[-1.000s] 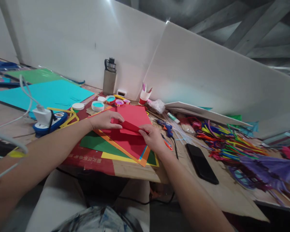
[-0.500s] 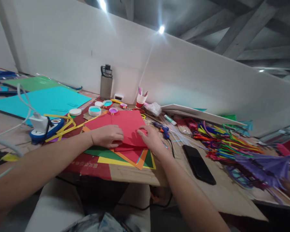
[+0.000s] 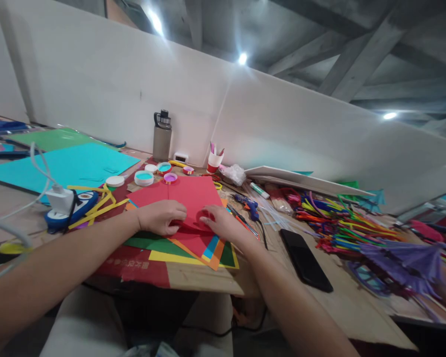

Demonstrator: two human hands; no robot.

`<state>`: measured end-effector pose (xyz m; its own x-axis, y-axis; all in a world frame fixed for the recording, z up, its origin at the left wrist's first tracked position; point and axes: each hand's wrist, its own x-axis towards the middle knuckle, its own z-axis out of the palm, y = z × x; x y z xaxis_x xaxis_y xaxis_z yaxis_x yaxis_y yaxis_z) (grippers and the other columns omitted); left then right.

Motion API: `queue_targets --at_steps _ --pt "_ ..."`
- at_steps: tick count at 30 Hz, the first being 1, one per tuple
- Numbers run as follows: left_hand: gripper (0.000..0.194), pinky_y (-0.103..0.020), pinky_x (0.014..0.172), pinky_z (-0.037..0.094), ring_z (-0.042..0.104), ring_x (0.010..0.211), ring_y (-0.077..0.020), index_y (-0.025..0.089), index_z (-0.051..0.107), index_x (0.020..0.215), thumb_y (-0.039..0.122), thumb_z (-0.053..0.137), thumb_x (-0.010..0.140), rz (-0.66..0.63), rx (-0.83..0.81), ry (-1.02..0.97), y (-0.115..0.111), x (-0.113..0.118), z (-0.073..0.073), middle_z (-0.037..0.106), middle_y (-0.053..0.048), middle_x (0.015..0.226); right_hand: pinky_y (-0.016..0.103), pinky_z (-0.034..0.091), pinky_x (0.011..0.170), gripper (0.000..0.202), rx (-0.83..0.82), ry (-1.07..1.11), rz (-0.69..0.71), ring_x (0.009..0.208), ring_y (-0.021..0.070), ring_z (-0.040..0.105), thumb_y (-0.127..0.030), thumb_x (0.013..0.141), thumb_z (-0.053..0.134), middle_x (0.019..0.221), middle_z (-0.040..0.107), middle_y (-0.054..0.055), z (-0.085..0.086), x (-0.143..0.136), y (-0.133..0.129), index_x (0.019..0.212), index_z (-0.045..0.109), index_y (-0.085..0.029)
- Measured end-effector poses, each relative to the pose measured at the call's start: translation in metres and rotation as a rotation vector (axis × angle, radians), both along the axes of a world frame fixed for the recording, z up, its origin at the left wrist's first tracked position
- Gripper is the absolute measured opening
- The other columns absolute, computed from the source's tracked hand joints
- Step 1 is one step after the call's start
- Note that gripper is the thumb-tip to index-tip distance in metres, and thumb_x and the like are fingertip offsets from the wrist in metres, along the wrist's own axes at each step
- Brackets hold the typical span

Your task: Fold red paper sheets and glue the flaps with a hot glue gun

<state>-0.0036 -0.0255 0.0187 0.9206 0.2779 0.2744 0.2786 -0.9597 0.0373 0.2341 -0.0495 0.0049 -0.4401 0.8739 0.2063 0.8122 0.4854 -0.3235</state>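
Observation:
Red paper (image 3: 193, 198) lies over a stack of coloured sheets, with green paper (image 3: 144, 242), orange and yellow edges showing below it. My left hand (image 3: 164, 216) rests on its left part, fingers curled at the near edge of the upper red sheet. My right hand (image 3: 220, 221) is at the right side of the same sheet, thumb and fingers closed on its near edge. That near edge is slightly raised between the two hands. Small tubs of teal clay (image 3: 144, 178) and purple clay (image 3: 170, 177) stand just behind the paper.
A bottle (image 3: 162, 139) and a paper cup (image 3: 214, 161) stand near the white partition. To the right are a blue glue gun (image 3: 251, 207), a black phone (image 3: 305, 260) and many pipe cleaners (image 3: 345, 225). A power strip (image 3: 85, 206) and yellow strips lie left.
Both hands have shifted slightly left with the upper red sheet. More of a blue sheet and some pens now show at the right of the stack. The view has tilted up a little.

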Motion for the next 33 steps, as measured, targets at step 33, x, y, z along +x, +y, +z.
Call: queue_targets --at_steps 33 --pt "0.025 -0.025 0.074 0.042 0.059 0.082 -0.0166 0.014 0.065 0.089 0.035 0.055 0.081 0.225 -0.458 -0.149 0.016 0.002 -0.012 0.066 -0.006 0.091 0.029 0.045 0.077 0.034 -0.137 0.051 -0.808 0.1 0.0278 0.063 -0.02 0.073 0.057 0.103 0.069 0.016 -0.008 0.122 0.046 0.105 0.068 -0.013"
